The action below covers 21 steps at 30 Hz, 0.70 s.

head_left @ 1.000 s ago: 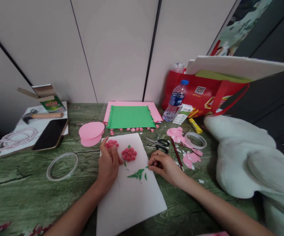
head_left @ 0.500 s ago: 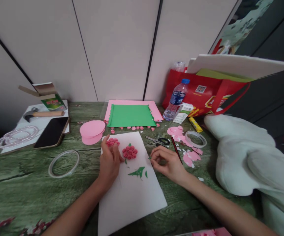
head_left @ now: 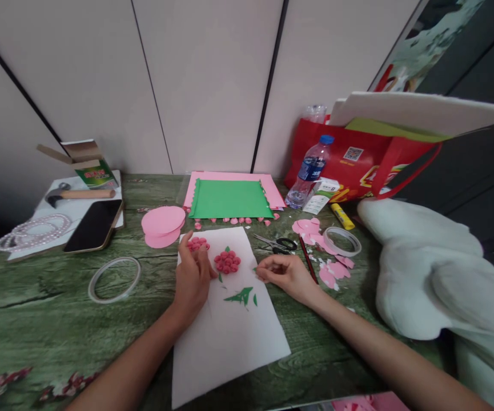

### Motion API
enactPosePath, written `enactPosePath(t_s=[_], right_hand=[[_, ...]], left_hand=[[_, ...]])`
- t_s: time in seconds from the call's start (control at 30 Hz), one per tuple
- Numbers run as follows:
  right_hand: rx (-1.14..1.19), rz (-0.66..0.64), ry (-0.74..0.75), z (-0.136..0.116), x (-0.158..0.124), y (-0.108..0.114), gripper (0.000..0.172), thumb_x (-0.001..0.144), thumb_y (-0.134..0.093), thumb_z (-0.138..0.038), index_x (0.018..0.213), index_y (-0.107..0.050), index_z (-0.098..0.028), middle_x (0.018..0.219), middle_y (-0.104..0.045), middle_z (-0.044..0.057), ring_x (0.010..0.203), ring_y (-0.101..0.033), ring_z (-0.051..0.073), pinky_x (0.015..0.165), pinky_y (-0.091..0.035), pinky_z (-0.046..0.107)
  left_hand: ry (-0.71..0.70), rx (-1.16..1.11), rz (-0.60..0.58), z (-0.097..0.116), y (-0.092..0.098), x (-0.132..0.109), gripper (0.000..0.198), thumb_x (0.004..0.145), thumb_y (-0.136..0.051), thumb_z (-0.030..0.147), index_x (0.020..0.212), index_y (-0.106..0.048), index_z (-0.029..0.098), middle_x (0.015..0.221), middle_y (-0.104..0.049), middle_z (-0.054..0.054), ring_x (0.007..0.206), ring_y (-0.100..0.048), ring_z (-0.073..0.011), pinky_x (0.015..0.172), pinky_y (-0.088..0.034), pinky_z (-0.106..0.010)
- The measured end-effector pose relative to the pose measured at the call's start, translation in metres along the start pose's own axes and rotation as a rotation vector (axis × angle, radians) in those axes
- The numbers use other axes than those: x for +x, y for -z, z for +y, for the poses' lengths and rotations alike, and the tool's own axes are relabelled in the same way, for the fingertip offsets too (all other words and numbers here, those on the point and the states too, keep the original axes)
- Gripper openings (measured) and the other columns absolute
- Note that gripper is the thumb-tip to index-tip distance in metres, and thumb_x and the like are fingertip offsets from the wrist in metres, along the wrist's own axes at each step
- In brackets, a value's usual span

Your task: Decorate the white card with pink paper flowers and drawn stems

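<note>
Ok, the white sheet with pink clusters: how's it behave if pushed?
The white sheet looks thin, so probably light and bendable. Lying flat, it would likely slide rather than tip. Green scraps on it are small, so may shift.

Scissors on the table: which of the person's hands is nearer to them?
Right. The right hand is just below the scissors in the view; the left hand is farther off, over the left side of the white paper.

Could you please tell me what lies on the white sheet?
The white sheet bears a pink cluster, green pieces and another pink cluster partly hidden by the left hand; what that hand covers cannot be seen.
</note>
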State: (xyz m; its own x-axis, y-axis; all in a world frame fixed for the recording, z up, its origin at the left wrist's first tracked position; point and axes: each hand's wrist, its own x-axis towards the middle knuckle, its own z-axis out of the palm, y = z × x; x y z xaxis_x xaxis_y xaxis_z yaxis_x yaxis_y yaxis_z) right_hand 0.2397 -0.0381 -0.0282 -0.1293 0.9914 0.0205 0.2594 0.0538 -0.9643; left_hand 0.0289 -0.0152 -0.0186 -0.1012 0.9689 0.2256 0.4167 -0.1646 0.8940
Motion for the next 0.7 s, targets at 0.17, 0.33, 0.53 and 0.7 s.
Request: enactPosePath(t_s=[0.17, 0.33, 0.53, 0.7], right_hand=[[0.048, 0.007, 0.005, -0.0018, 0.0, -0.0002, 0.023, 0.065, -0.072, -0.037, 0.073, -0.067, -0.016, 0.07, -0.067, 0.003, 0.06, -0.061, 0.015, 0.058, -0.049, 0.026], [0.062, 0.025, 0.019, -0.0011, -0.002, -0.0022, 0.023, 0.066, -0.071, -0.035, 0.079, -0.068, -0.017, 0.073, -0.069, 0.003, 0.065, -0.063, 0.016, 0.061, -0.05, 0.027], [-0.089, 0.038, 0.087, -0.0003, -0.0036, -0.0012, 0.02, 0.071, -0.067, -0.035, 0.072, -0.064, -0.016, 0.065, -0.064, 0.001, 0.059, -0.059, 0.014, 0.055, -0.047, 0.025], [-0.182, 0.03, 0.162, 0.0022, -0.0045, -0.0005, 0.015, 0.075, -0.063, -0.03, 0.08, -0.065, -0.016, 0.071, -0.067, 0.004, 0.063, -0.061, 0.015, 0.058, -0.048, 0.026]], left_hand=[[-0.007, 0.005, 0.001, 0.0003, 0.0005, 0.0001, 0.053, 0.091, -0.034, 0.042, 0.136, -0.022, 0.015, 0.048, -0.055, 0.008, 0.046, -0.059, -0.0158, 0.056, -0.048, -0.03], [-0.02, 0.015, 0.011, 0.0006, 0.0005, 0.0002, 0.053, 0.091, -0.033, 0.042, 0.135, -0.022, 0.016, 0.047, -0.053, 0.009, 0.046, -0.059, -0.016, 0.056, -0.048, -0.03], [-0.015, 0.022, 0.0, 0.0009, 0.0005, -0.0001, 0.051, 0.09, -0.033, 0.041, 0.133, -0.024, 0.015, 0.047, -0.054, 0.008, 0.046, -0.06, -0.0166, 0.056, -0.048, -0.03], [-0.014, 0.019, 0.008, 0.0015, 0.0006, -0.0002, 0.051, 0.091, -0.033, 0.042, 0.134, -0.024, 0.016, 0.047, -0.055, 0.008, 0.046, -0.06, -0.0172, 0.056, -0.047, -0.031]])
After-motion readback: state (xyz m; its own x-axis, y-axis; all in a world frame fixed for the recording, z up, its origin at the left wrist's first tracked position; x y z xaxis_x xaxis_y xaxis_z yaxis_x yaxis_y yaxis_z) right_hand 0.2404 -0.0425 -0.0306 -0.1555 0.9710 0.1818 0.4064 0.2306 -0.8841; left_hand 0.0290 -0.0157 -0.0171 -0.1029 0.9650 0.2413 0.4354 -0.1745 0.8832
